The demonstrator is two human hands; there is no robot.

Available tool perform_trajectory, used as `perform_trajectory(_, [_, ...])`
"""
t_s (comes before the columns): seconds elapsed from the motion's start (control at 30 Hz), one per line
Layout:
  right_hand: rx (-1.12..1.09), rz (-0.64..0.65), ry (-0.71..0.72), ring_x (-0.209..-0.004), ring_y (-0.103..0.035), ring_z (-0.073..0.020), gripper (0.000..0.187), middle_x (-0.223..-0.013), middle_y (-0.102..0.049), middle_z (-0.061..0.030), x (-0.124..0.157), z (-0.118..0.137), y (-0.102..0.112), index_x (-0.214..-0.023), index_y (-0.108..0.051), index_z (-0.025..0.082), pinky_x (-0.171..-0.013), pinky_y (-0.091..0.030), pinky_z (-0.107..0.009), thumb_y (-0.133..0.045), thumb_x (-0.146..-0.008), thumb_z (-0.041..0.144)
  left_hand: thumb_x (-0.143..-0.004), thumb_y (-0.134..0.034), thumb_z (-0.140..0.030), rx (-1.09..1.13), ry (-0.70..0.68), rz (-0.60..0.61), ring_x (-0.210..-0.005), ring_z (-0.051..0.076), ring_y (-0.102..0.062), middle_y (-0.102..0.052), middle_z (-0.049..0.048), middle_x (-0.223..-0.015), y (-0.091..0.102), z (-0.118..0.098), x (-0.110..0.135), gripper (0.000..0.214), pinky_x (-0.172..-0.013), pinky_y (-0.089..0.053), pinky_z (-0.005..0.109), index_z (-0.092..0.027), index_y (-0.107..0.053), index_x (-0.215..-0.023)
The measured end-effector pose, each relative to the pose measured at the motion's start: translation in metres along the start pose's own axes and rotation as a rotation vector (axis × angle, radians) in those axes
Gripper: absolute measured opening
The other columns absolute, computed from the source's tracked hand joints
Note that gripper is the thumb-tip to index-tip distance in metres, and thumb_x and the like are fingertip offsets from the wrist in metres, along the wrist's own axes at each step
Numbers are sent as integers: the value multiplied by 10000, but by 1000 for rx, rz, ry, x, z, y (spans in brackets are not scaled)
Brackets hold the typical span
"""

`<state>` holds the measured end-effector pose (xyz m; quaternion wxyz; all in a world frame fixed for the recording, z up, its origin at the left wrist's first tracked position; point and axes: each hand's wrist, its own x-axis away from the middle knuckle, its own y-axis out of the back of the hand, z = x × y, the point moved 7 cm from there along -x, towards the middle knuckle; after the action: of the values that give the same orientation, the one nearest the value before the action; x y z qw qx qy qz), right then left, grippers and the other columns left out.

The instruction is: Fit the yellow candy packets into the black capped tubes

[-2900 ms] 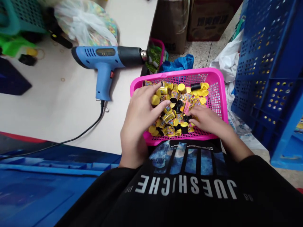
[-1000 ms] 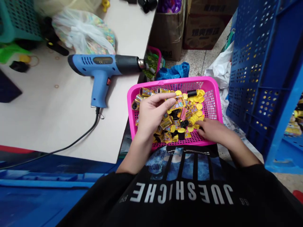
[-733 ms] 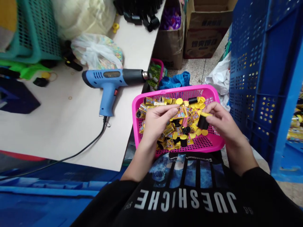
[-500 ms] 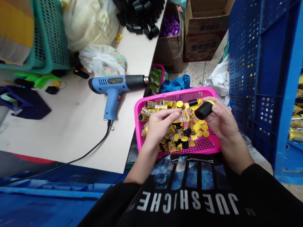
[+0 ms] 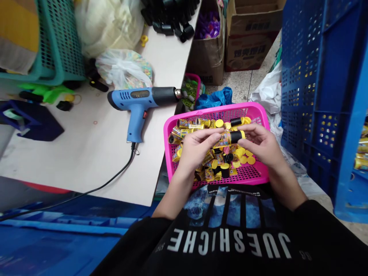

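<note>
Over a pink basket (image 5: 167, 147), my left hand (image 5: 197, 149) pinches a colourful printed label sleeve (image 5: 222, 141) between thumb and fingers. My right hand (image 5: 262, 147) grips the yellow-capped end of a black tube (image 5: 236, 137). The tube's other end is at the sleeve's opening and looks partly inside it. Below both hands, the basket holds many yellow-labelled tubes, loose yellow caps (image 5: 251, 160) and some bare black tubes (image 5: 225, 171).
A blue heat gun (image 5: 139, 100) lies on the white table (image 5: 109, 157) to the left, its cord trailing off. Black tubes (image 5: 172, 19) pile at the table's far end. A tall blue crate (image 5: 304, 96) stands close on the right. Cardboard boxes (image 5: 247, 50) sit beyond.
My right hand has brought the black tube left and levelled it, so its end meets the sleeve. My left hand has stayed nearly in place, still pinching the sleeve.
</note>
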<state>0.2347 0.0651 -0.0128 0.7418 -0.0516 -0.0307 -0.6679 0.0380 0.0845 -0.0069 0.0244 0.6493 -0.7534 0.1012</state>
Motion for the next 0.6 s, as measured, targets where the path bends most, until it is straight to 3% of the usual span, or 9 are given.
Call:
perform_trajectory(0.1, [40, 25, 55, -984, -700, -188, 419, -1077, -743, -15, 2, -1, -10, -1084, -727, 291, -874, -567, -342, -904, -735, 439, -787, -852, -453, 39, 34, 92, -950, 210, -773, -826, 64, -1071, -8, 2, 2, 299, -842, -614, 322, -252, -835, -1009])
perform_trajectory(0.17, [-55, 38, 37, -1115, -679, -210, 459, -1202, -713, -25, 4, -5, -17, -1108, -708, 304, -940, -561, -353, -886, -738, 509, -762, -877, -424, 78, 23, 142, -986, 209, -768, -814, 62, -1129, -13, 3, 3, 335, -843, -614, 314, -256, -821, -1047])
perform_trajectory(0.3, [-389, 78, -198, -1188, -670, -227, 515, -1356, -664, -52, 9, -19, -38, -1294, -621, 328, -974, -583, -410, -544, -943, 697, -679, -937, -347, 60, -72, 195, -1056, 215, -749, -809, 43, -1134, -20, 0, 3, 404, -912, -599, 327, -258, -808, -1051])
perform_trajectory(0.4, [-512, 137, -306, -1200, -664, -244, 530, -1364, -662, -67, 12, -25, -53, -1314, -628, 311, -938, -608, -423, -497, -967, 690, -707, -916, -362, -4, -82, 191, -1057, 230, -738, -809, 48, -1099, -25, -1, 4, 354, -922, -588, 353, -244, -808, -1023])
perform_trajectory(0.6, [-466, 61, -188, -1263, -631, -261, 547, -1369, -645, -53, 9, -25, -56, -1236, -670, 311, -968, -598, -424, -553, -915, 739, -718, -911, -379, -71, -102, 144, -969, 214, -725, -808, 33, -1014, -24, -2, 8, 331, -862, -573, 338, -250, -808, -1004])
